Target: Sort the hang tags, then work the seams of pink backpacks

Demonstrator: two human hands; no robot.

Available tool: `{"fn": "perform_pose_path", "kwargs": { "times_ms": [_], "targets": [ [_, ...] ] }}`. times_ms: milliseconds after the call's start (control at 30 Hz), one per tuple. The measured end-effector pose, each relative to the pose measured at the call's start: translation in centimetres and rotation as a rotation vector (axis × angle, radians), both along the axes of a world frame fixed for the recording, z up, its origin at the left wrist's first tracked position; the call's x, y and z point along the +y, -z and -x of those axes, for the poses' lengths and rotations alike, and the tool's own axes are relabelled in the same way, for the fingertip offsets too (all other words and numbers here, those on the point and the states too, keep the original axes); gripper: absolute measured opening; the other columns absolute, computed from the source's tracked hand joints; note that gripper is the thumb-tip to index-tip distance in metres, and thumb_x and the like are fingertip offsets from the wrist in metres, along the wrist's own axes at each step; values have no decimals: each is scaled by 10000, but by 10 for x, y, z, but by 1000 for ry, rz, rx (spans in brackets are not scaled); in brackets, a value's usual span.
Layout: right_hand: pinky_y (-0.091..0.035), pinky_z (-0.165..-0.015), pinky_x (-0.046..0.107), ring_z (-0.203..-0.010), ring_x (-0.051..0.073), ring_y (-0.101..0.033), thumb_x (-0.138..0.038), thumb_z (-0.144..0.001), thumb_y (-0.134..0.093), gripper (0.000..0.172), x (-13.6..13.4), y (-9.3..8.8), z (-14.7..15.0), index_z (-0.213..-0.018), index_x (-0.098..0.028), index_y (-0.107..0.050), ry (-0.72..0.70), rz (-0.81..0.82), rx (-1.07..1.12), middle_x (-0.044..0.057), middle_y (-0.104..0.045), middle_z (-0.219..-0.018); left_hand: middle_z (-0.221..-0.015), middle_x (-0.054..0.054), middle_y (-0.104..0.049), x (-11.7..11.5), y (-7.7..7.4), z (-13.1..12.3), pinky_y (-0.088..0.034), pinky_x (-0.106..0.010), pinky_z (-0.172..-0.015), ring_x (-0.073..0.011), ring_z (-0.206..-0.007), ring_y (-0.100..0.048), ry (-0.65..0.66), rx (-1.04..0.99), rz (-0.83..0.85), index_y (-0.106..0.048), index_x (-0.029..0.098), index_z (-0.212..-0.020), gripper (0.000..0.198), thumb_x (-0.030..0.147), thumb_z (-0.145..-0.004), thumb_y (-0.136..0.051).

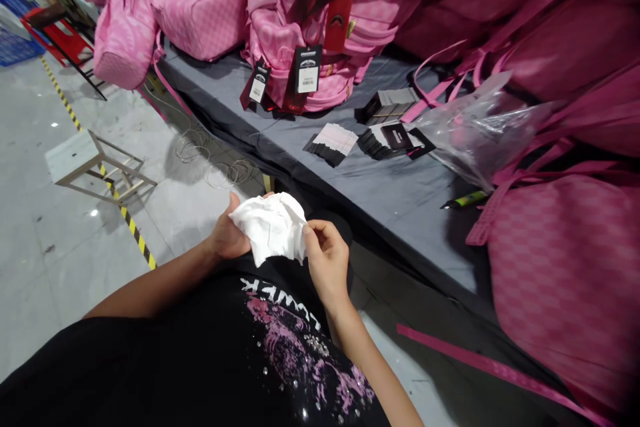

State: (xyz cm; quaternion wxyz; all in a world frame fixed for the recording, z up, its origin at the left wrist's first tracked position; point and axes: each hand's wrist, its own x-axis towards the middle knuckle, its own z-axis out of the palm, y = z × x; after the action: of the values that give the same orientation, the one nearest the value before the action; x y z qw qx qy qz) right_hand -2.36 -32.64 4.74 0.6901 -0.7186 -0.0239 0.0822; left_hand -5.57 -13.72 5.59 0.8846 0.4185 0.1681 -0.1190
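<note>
A crumpled white tissue or thin cloth is held between both hands above my lap, short of the table edge. My left hand supports it from the left, its thumb showing and most fingers hidden beneath the white sheet. With thumb and fingertips, my right hand pinches the sheet's right edge. On the grey-covered table beyond lie a fanned stack of tags and a second stack of black and white tags.
Pink backpacks crowd the back of the table, and a large pink bag stands at right. A clear plastic bag and a green marker lie near it. A stool stands on the floor at left, by striped tape.
</note>
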Motion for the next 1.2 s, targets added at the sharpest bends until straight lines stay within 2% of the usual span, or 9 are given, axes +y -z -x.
{"fn": "perform_pose_path", "kwargs": {
  "times_ms": [100, 167, 300, 467, 633, 800, 967, 1067, 1200],
  "targets": [
    [-367, -563, 230, -592, 100, -457, -402, -797, -700, 213, 7, 8, 1, -792, -201, -630, 16, -205, 196, -45, -540, -658, -1492, -155, -531, 8, -3, 9, -330, -597, -1185, -411, -1443, -423, 12, -21, 120, -458, 218, -1477, 1099, 888, -629, -655],
    [-310, -508, 220, -525, 82, -382, -431, -755, -739, 262, 13, 9, 2, -759, -205, -605, 2, -315, 314, -69, -478, -595, -1498, -129, -532, 6, 1, 13, -319, -544, -1209, -388, -1451, -419, -10, -70, -33, -437, 254, -1496, 1138, 714, -546, -861],
    [-362, -504, 223, -517, 91, -435, -496, -676, -809, 362, 11, 8, 1, -784, -210, -616, -92, -469, 487, -57, -553, -607, -1264, -123, -699, -7, 10, 9, -427, -461, -1142, -346, -1276, -598, -66, 30, -387, -643, 163, -1274, 787, 440, -591, -917],
    [-483, -600, 260, -583, 118, -559, -535, -575, -871, 473, -17, 21, -15, -816, -211, -624, 193, -441, 453, -52, -634, -653, -956, -124, -765, -1, 14, -2, -534, -455, -975, -332, -1038, -708, -328, 180, -387, -689, 109, -998, 556, 430, -590, -887],
    [-517, -645, 294, -709, 179, -652, -764, -677, -712, 616, -27, 32, -14, -893, -189, -669, 193, -356, 395, 13, -698, -727, -1009, -101, -764, 5, 12, -8, -519, -421, -1021, -304, -1116, -692, -361, 154, -290, -667, 135, -1035, 506, 399, -645, -849],
    [-438, -547, 255, -610, 150, -581, -636, -632, -832, 544, -34, 29, -6, -894, -178, -700, -126, -194, 397, 11, -673, -694, -1134, -136, -739, 10, 10, -4, -486, -454, -1070, -336, -1195, -655, -143, -42, -214, -646, 129, -1187, 697, 522, -653, -863],
    [-392, -579, 229, -618, 103, -495, -567, -773, -742, 387, -38, 32, -6, -794, -196, -632, 145, -69, 107, -22, -602, -730, -1139, -162, -744, 9, 9, 2, -479, -490, -1070, -354, -1188, -657, 291, 2, -241, -655, 128, -1241, 684, 326, -632, -897],
    [-378, -564, 216, -582, 89, -458, -544, -805, -718, 362, -34, 33, -5, -853, -210, -588, 239, -146, 112, -55, -546, -700, -1136, -172, -745, 1, 7, 1, -499, -496, -1043, -355, -1172, -667, 285, -46, -184, -655, 130, -1246, 614, 335, -698, -841],
    [-456, -637, 250, -684, 124, -580, -510, -736, -759, 440, -28, 27, -3, -1018, -214, -595, 314, -298, 232, -13, -656, -855, -1149, -174, -736, -7, 9, -1, -505, -499, -1040, -366, -1186, -660, 153, -81, -189, -649, 139, -1250, 632, 402, -701, -824]
  ]
}}
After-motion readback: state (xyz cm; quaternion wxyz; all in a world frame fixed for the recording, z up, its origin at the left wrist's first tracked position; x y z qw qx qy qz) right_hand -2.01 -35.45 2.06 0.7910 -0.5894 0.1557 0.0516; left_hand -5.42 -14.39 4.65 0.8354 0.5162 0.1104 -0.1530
